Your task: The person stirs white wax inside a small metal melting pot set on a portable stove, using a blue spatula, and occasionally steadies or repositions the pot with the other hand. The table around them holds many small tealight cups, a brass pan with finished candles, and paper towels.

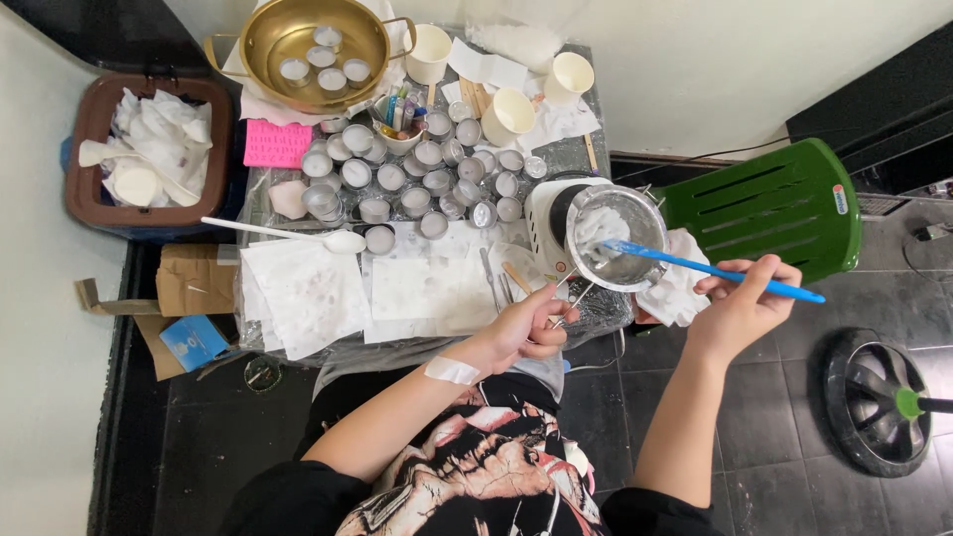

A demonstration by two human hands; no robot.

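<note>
The small round steel pot (617,236) sits on a white electric hotplate (548,220) at the right end of the cluttered work table (586,149), holding white, waxy stuff. The left hand (526,326) lies just below the pot, fingers curled shut around its thin wire handle (568,298). The right hand (740,298), to the right of the pot, pinches the far end of a long blue plastic stick (710,268) between thumb and fingers; the stick's other end rests inside the pot, in the white mass.

Left of the pot stands a crowd of small round metal cups (417,179), many filled white. Above and left of it a wide brass-coloured pan (313,40) with two handles holds four more such cups. Three cream paper cups (511,111) stand above the pot. A pink rectangular mould with rows of raised shapes (276,144) lies far left of the pot, beside the cups. A long white plastic spoon (288,234) lies on sheets of white paper (308,293) left of the pot. Off the table's left edge are a brown bin stuffed with white paper (149,149), and, lower, a flattened brown cardboard box (194,278) and a small blue box (194,340). A green plastic chair (769,203) stands right of the pot.
</note>
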